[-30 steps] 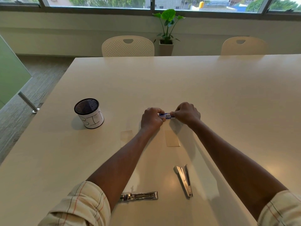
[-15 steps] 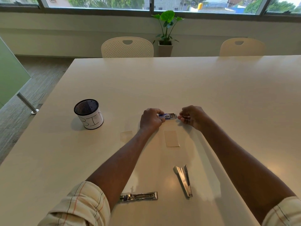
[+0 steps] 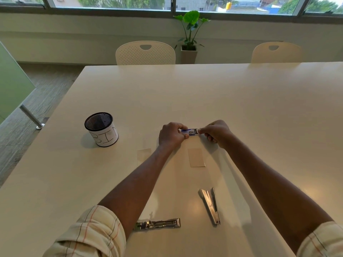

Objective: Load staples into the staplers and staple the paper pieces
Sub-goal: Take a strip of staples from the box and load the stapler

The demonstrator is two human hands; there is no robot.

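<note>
A small blue and white staple box (image 3: 190, 131) is held just above the table's middle. My left hand (image 3: 171, 135) grips its left end, and my right hand (image 3: 216, 133) pinches its right end. Two metal staplers lie near me: one flat stapler (image 3: 157, 223) partly behind my left forearm, the other stapler (image 3: 210, 204) angled to its right. A beige paper piece (image 3: 196, 157) lies just below the box. A second pale paper piece (image 3: 143, 154) lies left of my left wrist.
A black mesh cup with a white label reading BIN (image 3: 101, 128) stands on the white table (image 3: 241, 101) to the left. Two white chairs (image 3: 145, 52) and a potted plant (image 3: 189, 34) stand beyond the far edge.
My right hand, which had drawn away from the staple box half a second ago, has come back and pinches its right end. My left hand has kept its grip.
</note>
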